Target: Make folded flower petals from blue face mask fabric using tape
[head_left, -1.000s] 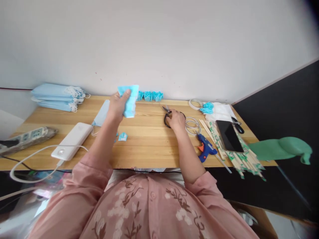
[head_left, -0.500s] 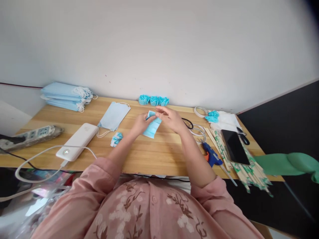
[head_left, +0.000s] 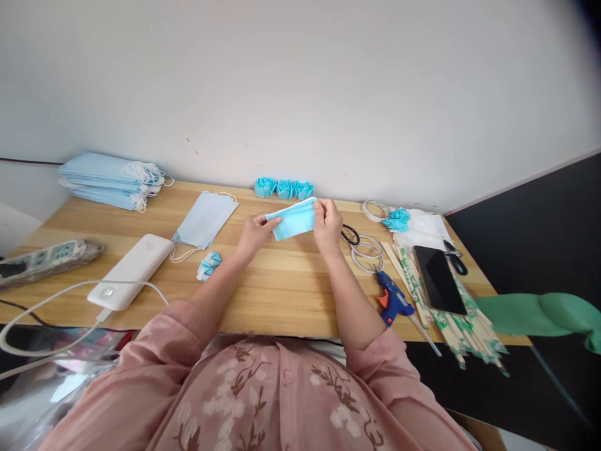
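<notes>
1. Head view, far left of the frame: a power strip (head_left: 47,260) lies at the table's (head_left: 282,294) left edge, and a stack of blue face masks (head_left: 106,181) sits in the upper left against the wall, out of my working space.
2. Just right of those, a white power bank (head_left: 131,271) lies with its cable trailing off the near edge, and a single flat face mask (head_left: 204,219) rests beside it, with a small folded blue scrap (head_left: 208,264) near my forearm.
3. At centre, my left hand (head_left: 253,233) pinches the left end of a blue mask piece (head_left: 293,220), thumb on top, so the strip is kept taut above the wood.
4. My right hand (head_left: 327,227) is closed on the right end in the same pinch; the piece hangs level between both hands, clear of the table.
5. Behind it, three blue rosettes (head_left: 284,188) line up along the wall.
6. Right of my hand lie black scissors (head_left: 350,235), elastic loops (head_left: 367,252) and a blue glue gun (head_left: 393,302), all close by.
7. Far right: a phone (head_left: 439,270) lies on a spread of wooden sticks (head_left: 462,326).
</notes>
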`<state>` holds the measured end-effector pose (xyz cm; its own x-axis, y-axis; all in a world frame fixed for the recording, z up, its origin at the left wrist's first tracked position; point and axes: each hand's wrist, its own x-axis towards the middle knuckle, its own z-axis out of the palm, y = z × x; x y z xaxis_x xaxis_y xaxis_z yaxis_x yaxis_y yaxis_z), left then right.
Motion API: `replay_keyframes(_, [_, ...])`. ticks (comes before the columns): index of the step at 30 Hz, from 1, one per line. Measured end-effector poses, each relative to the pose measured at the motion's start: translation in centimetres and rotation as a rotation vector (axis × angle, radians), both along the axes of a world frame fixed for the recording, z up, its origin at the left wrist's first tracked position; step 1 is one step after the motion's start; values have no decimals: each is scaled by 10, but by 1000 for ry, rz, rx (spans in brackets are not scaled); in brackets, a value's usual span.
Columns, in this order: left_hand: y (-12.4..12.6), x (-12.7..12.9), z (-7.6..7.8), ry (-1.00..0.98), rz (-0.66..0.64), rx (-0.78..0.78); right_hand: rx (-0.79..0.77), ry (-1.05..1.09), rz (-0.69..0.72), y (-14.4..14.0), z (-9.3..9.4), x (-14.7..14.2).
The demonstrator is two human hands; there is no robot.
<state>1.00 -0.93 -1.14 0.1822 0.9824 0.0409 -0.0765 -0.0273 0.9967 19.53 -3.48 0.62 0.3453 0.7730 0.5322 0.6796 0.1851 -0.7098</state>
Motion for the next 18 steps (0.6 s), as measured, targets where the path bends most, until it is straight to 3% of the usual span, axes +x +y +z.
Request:
replay_keyframes(9, [-4,3,5,-326,13,-302,90,-32,-24,6,-16,-3])
replay_keyframes(18, [-6,6,2,-470,-29,-275,114,85,-52,8,-17,-1])
